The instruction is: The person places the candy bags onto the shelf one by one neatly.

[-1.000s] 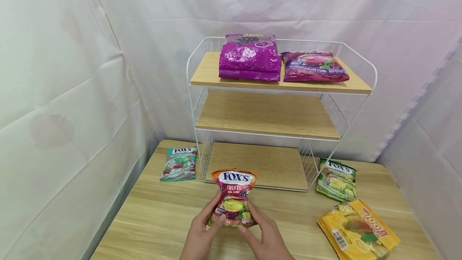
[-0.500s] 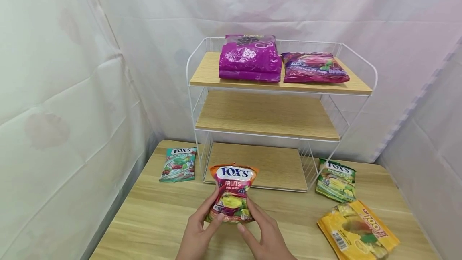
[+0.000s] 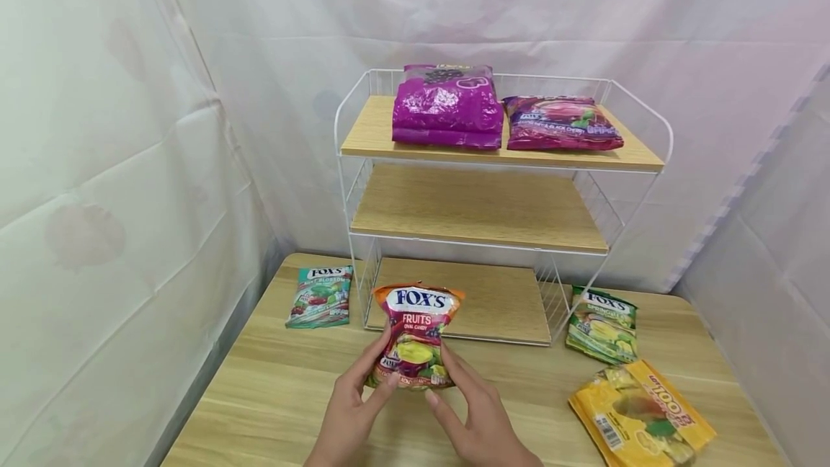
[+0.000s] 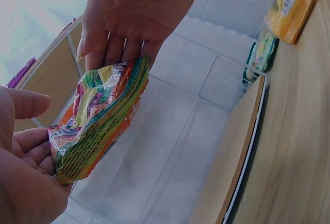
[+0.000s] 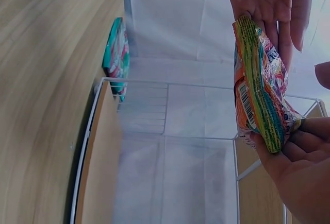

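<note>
Both hands hold an upright orange-and-purple Fox's Fruits candy bag (image 3: 415, 337) in front of the rack's bottom shelf. My left hand (image 3: 353, 402) grips its left side and my right hand (image 3: 476, 409) its right side. Their fingers reach behind the bag, with the thumbs toward its lower front. In the left wrist view the bag's bottom edge (image 4: 103, 126) shows in the air above the table, the fingers of both hands bent against its ends. The right wrist view shows the barcode side of the bag (image 5: 252, 95) with fingers curled at its lower end.
A white wire rack with three wooden shelves (image 3: 480, 207) stands behind. On its top lie a large purple bag (image 3: 447, 107) and a smaller purple candy bag (image 3: 560, 122). A teal bag (image 3: 320, 298) lies left; a green bag (image 3: 601, 326) and yellow bag (image 3: 642, 413) lie right.
Both hands have raised the candy bag slightly and moved it a little forward, toward the rack. The other bags stay where they were.
</note>
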A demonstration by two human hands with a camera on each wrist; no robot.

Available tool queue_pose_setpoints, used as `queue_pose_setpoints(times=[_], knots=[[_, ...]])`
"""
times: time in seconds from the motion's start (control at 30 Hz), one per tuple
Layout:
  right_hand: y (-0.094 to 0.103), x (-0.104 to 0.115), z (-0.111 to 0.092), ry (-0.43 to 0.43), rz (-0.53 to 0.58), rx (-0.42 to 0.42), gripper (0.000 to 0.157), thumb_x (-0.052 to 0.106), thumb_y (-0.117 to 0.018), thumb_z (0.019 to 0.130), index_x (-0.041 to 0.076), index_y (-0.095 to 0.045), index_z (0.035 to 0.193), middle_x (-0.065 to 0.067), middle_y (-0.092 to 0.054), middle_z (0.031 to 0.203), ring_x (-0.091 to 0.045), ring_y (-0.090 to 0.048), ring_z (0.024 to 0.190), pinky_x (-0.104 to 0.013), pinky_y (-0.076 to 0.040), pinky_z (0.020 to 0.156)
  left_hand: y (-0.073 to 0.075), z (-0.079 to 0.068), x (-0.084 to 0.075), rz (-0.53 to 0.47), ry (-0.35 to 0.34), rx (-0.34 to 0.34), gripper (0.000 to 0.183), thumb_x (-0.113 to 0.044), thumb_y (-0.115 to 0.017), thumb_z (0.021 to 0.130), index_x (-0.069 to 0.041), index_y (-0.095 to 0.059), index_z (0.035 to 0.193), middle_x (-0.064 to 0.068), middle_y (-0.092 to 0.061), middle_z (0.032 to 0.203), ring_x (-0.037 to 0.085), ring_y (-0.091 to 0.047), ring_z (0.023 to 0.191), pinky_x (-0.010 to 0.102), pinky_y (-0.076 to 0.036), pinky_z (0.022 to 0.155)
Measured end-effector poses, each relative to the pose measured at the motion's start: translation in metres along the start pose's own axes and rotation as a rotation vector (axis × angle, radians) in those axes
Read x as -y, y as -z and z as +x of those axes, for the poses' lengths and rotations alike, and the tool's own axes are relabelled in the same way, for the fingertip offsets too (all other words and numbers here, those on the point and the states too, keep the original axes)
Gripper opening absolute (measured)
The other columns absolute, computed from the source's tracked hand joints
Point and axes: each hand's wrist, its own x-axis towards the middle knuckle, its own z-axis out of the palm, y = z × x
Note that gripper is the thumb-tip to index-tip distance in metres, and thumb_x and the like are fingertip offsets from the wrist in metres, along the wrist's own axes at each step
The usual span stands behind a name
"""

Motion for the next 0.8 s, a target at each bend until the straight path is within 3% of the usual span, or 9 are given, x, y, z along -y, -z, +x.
queue_pose_setpoints(times=[0.4,0.8], knots=[[0.007,0.001,0.018,0.075,0.027,-0.033,0.059,0.013,-0.062,0.093,0.003,-0.038,0.145,-0.012,-0.044,0.144,-0.031,-0.047,0.127,-0.043,-0.043,0.1,0.007,0.011,-0.01,0.011,-0.103,0.001,0.054,-0.021,-0.061,0.095,-0.031,-0.043,0.144,-0.003,-0.038,0.148,0.022,-0.034,0.136,0.034,-0.032,0.107],[0.011,0.005,0.037,0.16,0.026,-0.075,0.063,0.008,-0.065,0.09,0.001,-0.037,0.145,-0.013,-0.041,0.146,-0.032,-0.043,0.13,-0.042,-0.04,0.102,0.016,0.025,-0.021,0.011,-0.221,0.04,0.057,-0.013,-0.06,0.095,-0.027,-0.04,0.146,-0.004,-0.032,0.152,0.022,-0.029,0.138,0.025,-0.03,0.107]])
